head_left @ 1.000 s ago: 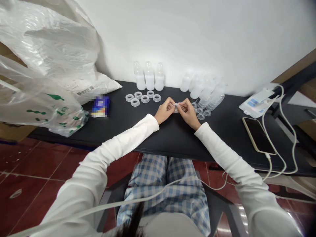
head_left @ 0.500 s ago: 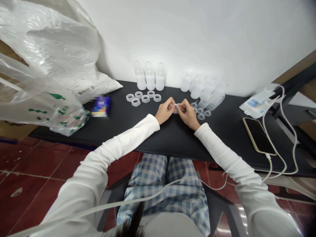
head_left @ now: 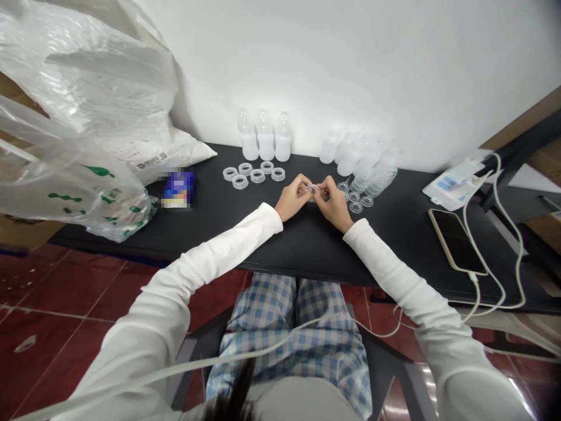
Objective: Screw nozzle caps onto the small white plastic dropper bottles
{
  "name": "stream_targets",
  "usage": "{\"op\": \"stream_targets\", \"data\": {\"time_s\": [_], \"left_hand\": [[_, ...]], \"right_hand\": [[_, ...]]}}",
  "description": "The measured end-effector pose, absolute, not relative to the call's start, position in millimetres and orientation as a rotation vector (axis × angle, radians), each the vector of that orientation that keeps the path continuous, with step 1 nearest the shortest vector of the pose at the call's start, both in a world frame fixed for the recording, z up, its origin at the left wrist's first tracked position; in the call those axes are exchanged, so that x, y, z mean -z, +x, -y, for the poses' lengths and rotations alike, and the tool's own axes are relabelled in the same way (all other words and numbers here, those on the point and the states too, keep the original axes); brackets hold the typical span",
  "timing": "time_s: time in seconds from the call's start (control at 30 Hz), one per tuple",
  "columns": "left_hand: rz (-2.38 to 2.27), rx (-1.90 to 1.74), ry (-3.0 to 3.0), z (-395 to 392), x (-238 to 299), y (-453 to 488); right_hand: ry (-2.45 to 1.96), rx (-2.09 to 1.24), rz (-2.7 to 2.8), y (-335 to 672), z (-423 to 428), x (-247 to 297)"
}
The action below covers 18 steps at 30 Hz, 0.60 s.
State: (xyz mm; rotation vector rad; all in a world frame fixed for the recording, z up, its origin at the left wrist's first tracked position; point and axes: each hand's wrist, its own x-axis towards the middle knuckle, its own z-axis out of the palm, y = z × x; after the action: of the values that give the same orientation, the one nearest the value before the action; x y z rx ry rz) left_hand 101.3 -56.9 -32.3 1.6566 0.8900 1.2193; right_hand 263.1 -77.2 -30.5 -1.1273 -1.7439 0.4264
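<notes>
My left hand and my right hand meet over the middle of the black table. Both pinch one small clear plastic ring between their fingertips. Several more white rings lie in a cluster to the left of my hands. Small clear teats lie just right of my right hand. Three capped white bottles stand upright at the wall.
A pile of bottles lies on its side at the back right. Large plastic bags fill the left end beside a blue packet. A phone on a white cable and a white box sit at the right.
Both hands stay together on the ring, with only slight finger movement. The view has shifted a little.
</notes>
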Motion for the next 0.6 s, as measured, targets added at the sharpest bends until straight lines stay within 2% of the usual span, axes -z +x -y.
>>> {"op": "stream_targets", "data": {"time_s": [0.6], "left_hand": [[-0.818,-1.223,1.489,49.8,38.2,102.8]], "right_hand": [[-1.002,-0.738,1.601,268.7,67.4,37.6]]}}
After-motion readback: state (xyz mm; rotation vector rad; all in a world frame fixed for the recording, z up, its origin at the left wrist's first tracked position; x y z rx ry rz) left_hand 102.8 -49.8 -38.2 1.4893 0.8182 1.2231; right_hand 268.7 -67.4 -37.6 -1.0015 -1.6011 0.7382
